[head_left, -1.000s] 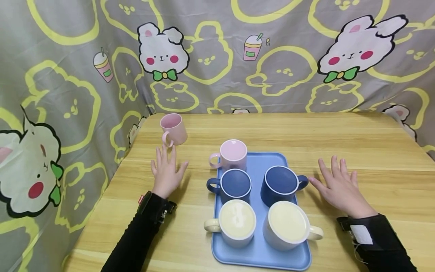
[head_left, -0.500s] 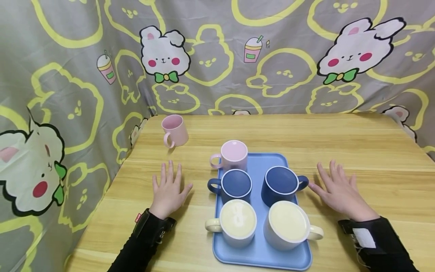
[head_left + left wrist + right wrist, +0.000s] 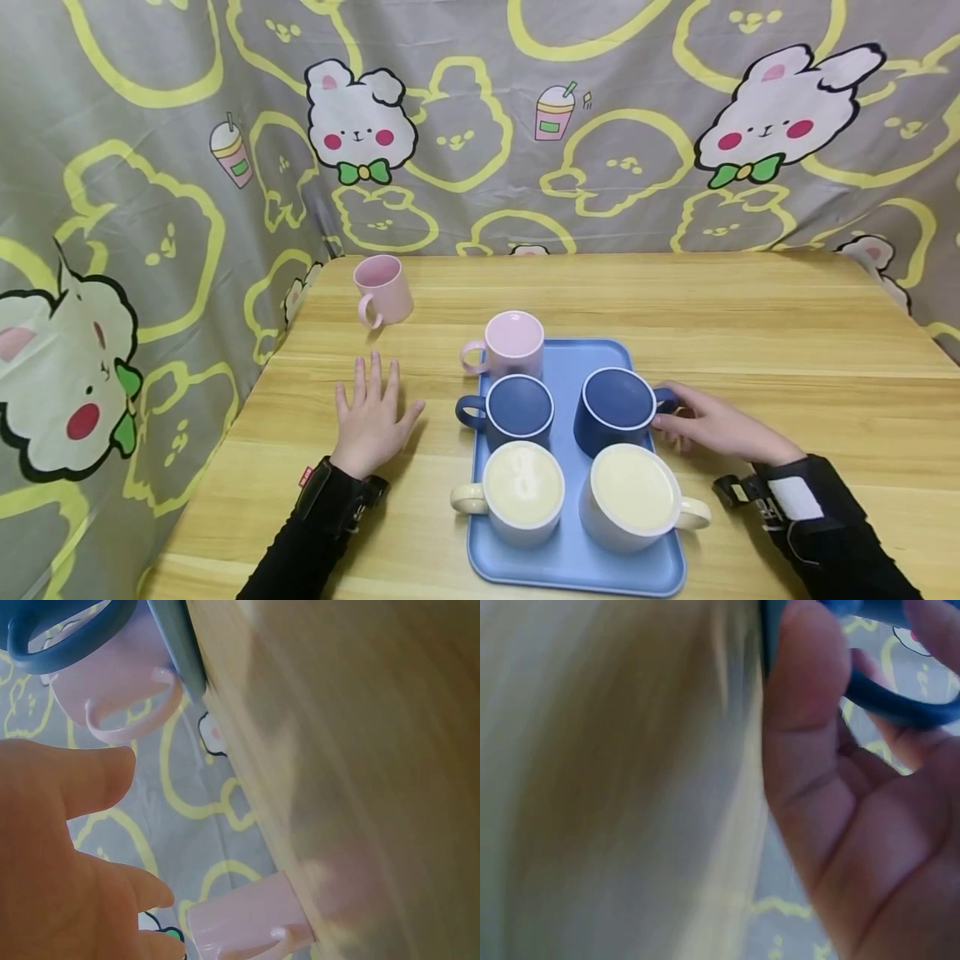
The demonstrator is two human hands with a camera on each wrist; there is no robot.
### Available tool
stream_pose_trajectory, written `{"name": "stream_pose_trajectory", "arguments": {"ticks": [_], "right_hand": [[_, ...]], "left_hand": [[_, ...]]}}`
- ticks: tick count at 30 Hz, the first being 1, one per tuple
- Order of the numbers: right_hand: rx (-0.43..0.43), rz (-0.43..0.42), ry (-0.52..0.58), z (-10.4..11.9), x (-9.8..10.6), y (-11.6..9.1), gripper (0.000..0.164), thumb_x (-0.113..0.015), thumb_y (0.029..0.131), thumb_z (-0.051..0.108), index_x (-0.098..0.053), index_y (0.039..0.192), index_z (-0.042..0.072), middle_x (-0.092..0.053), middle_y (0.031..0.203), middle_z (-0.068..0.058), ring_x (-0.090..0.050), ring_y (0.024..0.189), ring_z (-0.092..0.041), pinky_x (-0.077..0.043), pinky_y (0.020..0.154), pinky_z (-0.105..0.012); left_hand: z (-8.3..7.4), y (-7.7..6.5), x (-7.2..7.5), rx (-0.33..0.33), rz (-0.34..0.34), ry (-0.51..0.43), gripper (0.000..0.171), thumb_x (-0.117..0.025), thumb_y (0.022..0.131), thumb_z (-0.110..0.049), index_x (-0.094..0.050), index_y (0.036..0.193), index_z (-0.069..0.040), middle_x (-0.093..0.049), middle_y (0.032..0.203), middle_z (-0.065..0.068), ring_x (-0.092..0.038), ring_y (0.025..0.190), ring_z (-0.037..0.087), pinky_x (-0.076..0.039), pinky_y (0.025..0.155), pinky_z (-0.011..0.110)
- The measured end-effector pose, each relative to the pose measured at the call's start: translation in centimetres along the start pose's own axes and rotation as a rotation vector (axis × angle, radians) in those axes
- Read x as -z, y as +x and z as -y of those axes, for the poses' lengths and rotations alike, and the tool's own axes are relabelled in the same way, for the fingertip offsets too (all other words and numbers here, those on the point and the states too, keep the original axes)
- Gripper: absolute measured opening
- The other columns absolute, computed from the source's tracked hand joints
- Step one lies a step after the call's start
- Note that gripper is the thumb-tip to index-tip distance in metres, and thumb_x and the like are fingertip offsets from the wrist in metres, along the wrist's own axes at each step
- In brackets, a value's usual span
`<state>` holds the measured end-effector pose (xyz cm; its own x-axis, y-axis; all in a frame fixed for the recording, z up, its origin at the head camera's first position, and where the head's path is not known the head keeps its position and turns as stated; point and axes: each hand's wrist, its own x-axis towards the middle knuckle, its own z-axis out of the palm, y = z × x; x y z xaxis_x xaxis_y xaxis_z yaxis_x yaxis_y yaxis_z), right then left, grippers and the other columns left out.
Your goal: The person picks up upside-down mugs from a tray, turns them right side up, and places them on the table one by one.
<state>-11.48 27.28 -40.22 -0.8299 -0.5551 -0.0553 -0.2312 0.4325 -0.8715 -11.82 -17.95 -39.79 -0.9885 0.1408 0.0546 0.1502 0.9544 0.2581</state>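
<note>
My right hand point(image 3: 723, 425) is at the handle of a dark blue mug point(image 3: 617, 400) on the tray's right side. In the right wrist view its fingers point(image 3: 806, 682) curl about the blue handle point(image 3: 907, 705). To the left of the tray, my left hand point(image 3: 371, 427) is spread palm down over the table and holds nothing. Nearest ahead of it stands an upright pink mug point(image 3: 393, 296), handle toward the hand. The blue tray point(image 3: 577, 562) also bears a second pink mug point(image 3: 514, 342), another blue mug point(image 3: 519, 408) and two cream mugs, left point(image 3: 525, 492) and right point(image 3: 633, 500).
The wood-grain table point(image 3: 750, 308) reaches back to a grey curtain point(image 3: 480, 200) with yellow outlines and rabbit prints, which also hangs along the left side. On the tray the mug handles stick out past both long edges, and the mugs stand close together.
My left hand has drawn back from the lone pink mug toward me. My right hand has moved left, and its spread fingers have closed on the blue mug's handle.
</note>
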Motion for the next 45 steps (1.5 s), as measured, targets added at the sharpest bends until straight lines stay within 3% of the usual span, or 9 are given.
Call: {"name": "stream_pose_trajectory", "arguments": {"ticks": [4, 8, 12, 21, 26, 32, 39, 42, 45], "right_hand": [[-0.039, 0.044, 0.086, -0.3, 0.1, 0.8, 0.016, -0.044, 0.102, 0.004, -0.049, 0.108, -0.010, -0.058, 0.083, -0.011, -0.059, 0.067, -0.015, -0.054, 0.056, -0.031], [-0.101, 0.074, 0.172, -0.3, 0.1, 1.3, 0.021, -0.035, 0.101, 0.002, -0.052, 0.100, -0.011, -0.058, 0.082, -0.011, -0.061, 0.066, -0.015, -0.054, 0.056, -0.032], [-0.107, 0.064, 0.159, -0.3, -0.1, 1.5, 0.025, -0.033, 0.101, 0.001, -0.054, 0.092, -0.009, -0.057, 0.076, -0.009, -0.058, 0.061, -0.013, -0.051, 0.052, -0.029], [-0.125, -0.107, -0.026, 1.3, -0.2, 1.6, 0.030, -0.036, 0.104, 0.007, -0.057, 0.086, -0.004, -0.050, 0.063, -0.001, -0.045, 0.051, -0.009, -0.039, 0.047, -0.023], [-0.140, -0.237, -0.239, 3.4, 0.5, 1.7, 0.036, -0.047, 0.103, 0.017, -0.054, 0.069, 0.005, -0.044, 0.054, 0.004, -0.036, 0.046, -0.009, -0.030, 0.046, -0.023], [-0.100, -0.301, -0.460, 6.3, 1.8, 2.3, 0.036, -0.057, 0.097, 0.017, -0.048, 0.063, 0.012, -0.035, 0.055, 0.006, -0.034, 0.048, -0.011, -0.027, 0.049, -0.025], [0.004, -0.325, -0.586, 11.1, 3.0, 3.1, 0.031, -0.067, 0.087, 0.010, -0.049, 0.062, 0.014, -0.034, 0.056, 0.008, -0.033, 0.049, -0.009, -0.025, 0.049, -0.024], [0.004, -0.316, -0.589, 13.2, 3.0, 3.5, 0.027, -0.068, 0.085, 0.009, -0.053, 0.063, 0.013, -0.037, 0.055, 0.006, -0.035, 0.049, -0.010, -0.024, 0.048, -0.024], [-0.024, -0.309, -0.596, 14.9, 2.7, 3.7, 0.023, -0.070, 0.085, 0.012, -0.057, 0.066, 0.012, -0.040, 0.055, 0.005, -0.037, 0.050, -0.012, -0.024, 0.048, -0.024]], "left_hand": [[0.0, 0.0, 0.1, 0.004, 0.005, -0.005, 0.073, -0.049, 0.100, -0.042, -0.024, 0.151, 0.002, -0.004, 0.158, 0.027, 0.003, 0.143, 0.047, 0.002, 0.108, 0.069], [0.0, 0.0, 0.2, 0.011, 0.007, -0.014, 0.073, -0.049, 0.099, -0.042, -0.024, 0.151, 0.002, -0.004, 0.158, 0.027, 0.004, 0.143, 0.046, 0.002, 0.108, 0.069], [0.1, 0.0, 0.1, 0.016, 0.017, -0.005, 0.073, -0.048, 0.100, -0.044, -0.022, 0.152, 0.001, -0.003, 0.158, 0.027, 0.005, 0.143, 0.046, 0.002, 0.108, 0.068], [0.0, 0.2, -0.1, 0.010, 0.021, 0.007, 0.074, -0.045, 0.100, -0.047, -0.020, 0.153, -0.001, 0.002, 0.158, 0.024, 0.005, 0.143, 0.046, 0.002, 0.108, 0.068], [-0.2, 0.2, -0.1, 0.006, 0.012, -0.005, 0.073, -0.047, 0.100, -0.045, -0.022, 0.153, -0.001, 0.001, 0.158, 0.023, 0.005, 0.143, 0.045, 0.003, 0.108, 0.067], [-0.9, 0.5, 0.7, -0.017, -0.009, -0.014, 0.071, -0.046, 0.100, -0.044, -0.023, 0.153, -0.002, -0.001, 0.158, 0.024, 0.005, 0.144, 0.044, 0.006, 0.108, 0.066], [-4.9, 1.5, 5.1, -0.173, -0.077, -0.021, 0.068, -0.044, 0.101, -0.047, -0.030, 0.151, -0.004, -0.014, 0.157, 0.023, -0.001, 0.145, 0.039, 0.004, 0.111, 0.062], [-7.8, 1.6, 7.3, -0.270, -0.050, -0.058, 0.067, -0.042, 0.101, -0.049, -0.032, 0.151, -0.005, -0.018, 0.157, 0.021, -0.004, 0.146, 0.036, 0.003, 0.113, 0.059], [-10.9, 1.7, 9.2, -0.380, 0.032, -0.166, 0.064, -0.043, 0.101, -0.046, -0.035, 0.150, -0.006, -0.021, 0.158, 0.017, -0.006, 0.147, 0.030, 0.001, 0.115, 0.054]]}}
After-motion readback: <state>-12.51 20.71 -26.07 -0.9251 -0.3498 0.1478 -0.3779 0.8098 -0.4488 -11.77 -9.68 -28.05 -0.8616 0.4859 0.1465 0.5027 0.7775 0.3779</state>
